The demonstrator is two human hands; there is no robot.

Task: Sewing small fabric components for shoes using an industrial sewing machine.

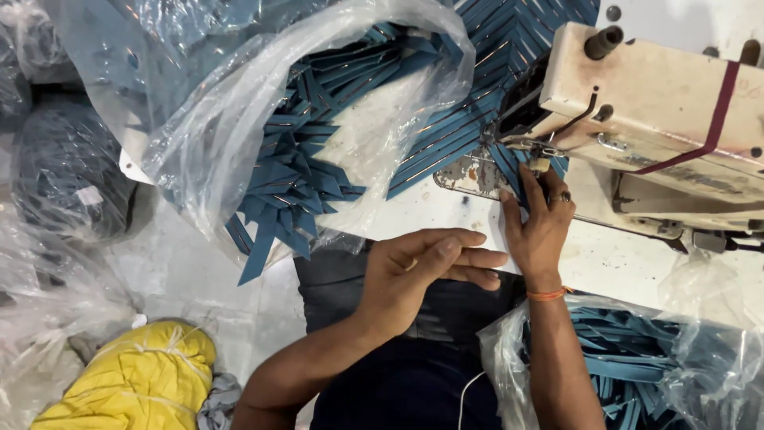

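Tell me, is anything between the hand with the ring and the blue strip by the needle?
Nothing visible. The right hand already has its fingertips on the blue strip under the sewing machine.

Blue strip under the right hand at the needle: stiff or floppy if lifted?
Likely floppy: the blue strip is thin, flat fabric pressed by the right hand. Probably light; the pile of strips in the clear bag fans loosely, so they may slide.

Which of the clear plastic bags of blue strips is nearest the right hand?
The bag at lower right, beside the right hand's forearm; the big open bag lies upper left, farther away.
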